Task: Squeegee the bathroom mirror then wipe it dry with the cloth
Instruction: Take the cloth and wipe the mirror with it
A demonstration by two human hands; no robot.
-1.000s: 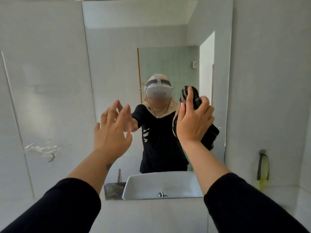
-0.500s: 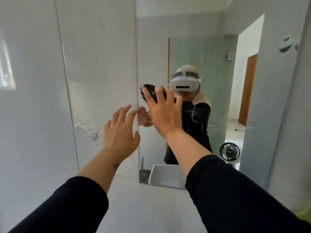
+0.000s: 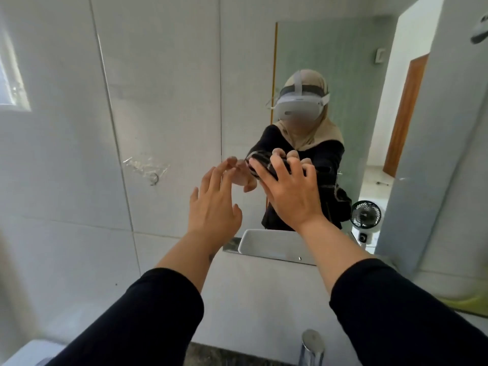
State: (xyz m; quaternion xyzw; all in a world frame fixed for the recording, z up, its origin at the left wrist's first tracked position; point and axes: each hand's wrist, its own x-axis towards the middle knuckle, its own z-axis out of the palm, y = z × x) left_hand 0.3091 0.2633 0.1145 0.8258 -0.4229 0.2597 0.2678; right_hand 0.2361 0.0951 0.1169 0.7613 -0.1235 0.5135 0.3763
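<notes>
Right hand (image 3: 289, 196) presses cloth (image 3: 266, 165) (dark), mirror (image 3: 330, 54)

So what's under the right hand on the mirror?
A dark cloth shows past the fingers of the right hand, pressed to the mirror. The rest of it is covered.

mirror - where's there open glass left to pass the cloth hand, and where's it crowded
Open glass lies above both hands, on the mirror up to its top edge, and rightward toward its right edge. It is crowded near the left edge, where the spread left hand sits beside the right hand pressing the dark cloth.
</notes>
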